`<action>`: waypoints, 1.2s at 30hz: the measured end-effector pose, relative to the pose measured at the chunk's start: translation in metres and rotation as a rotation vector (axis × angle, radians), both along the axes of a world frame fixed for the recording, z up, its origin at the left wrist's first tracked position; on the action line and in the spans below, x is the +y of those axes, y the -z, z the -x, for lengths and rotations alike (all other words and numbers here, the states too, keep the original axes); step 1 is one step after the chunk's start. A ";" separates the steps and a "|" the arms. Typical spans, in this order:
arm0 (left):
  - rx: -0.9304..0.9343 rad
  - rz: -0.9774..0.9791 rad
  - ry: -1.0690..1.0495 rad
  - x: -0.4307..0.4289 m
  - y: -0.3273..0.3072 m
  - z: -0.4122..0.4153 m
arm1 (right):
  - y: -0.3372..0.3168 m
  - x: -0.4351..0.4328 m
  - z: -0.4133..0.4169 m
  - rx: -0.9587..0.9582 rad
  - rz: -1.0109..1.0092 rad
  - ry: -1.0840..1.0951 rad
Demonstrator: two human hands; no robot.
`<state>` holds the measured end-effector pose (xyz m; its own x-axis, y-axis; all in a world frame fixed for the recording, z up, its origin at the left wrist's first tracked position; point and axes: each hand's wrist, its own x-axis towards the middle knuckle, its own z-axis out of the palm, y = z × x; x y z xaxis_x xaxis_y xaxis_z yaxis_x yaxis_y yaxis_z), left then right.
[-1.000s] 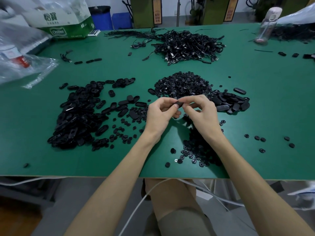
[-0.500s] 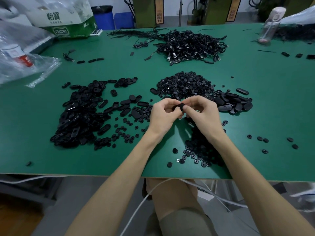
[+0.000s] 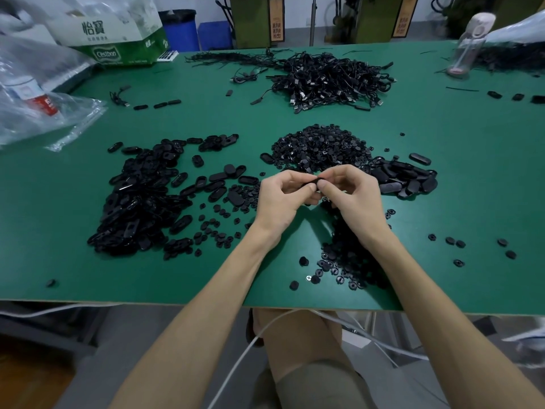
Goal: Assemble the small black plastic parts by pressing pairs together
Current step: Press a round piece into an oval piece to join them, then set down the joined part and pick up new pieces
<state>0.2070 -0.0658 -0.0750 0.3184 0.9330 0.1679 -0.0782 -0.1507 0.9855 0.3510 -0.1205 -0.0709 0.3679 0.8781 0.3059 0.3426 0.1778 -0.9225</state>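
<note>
My left hand and my right hand meet above the middle of the green table. Together they pinch a small black plastic part between thumbs and fingertips. Most of that part is hidden by my fingers. A big heap of oval black parts lies to the left. Behind my hands sits a mound of small round black parts. More oval parts are piled to the right, and small round parts are scattered under my right wrist.
A tangle of black cables lies at the back of the table. Clear plastic bags and a green-and-white carton stand at the back left, a clear bottle at the back right. Loose round parts dot the right side.
Both hands stay together over the same spot, and their fingers have shifted slightly on the pinched part. The camera has moved a little.
</note>
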 end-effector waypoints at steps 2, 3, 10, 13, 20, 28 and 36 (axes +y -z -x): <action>0.009 -0.019 -0.006 0.000 0.002 0.000 | 0.000 0.000 0.000 -0.001 0.006 0.003; 0.017 -0.026 -0.005 0.000 0.002 0.000 | 0.000 0.000 0.000 0.009 0.009 -0.007; 0.304 -0.214 -0.058 0.000 -0.014 0.002 | -0.007 -0.003 -0.010 0.315 -0.057 0.070; 0.580 -0.340 -0.207 0.013 -0.029 0.033 | -0.008 0.000 -0.023 0.545 -0.102 0.307; 1.499 -0.313 -0.366 0.055 -0.051 0.145 | -0.006 0.006 -0.034 0.715 -0.161 0.595; 1.494 -0.292 -0.345 0.053 -0.045 0.157 | -0.001 0.006 -0.032 0.533 -0.088 0.539; 1.438 -0.475 -0.529 0.053 -0.035 0.160 | -0.007 0.000 -0.015 0.117 0.014 0.250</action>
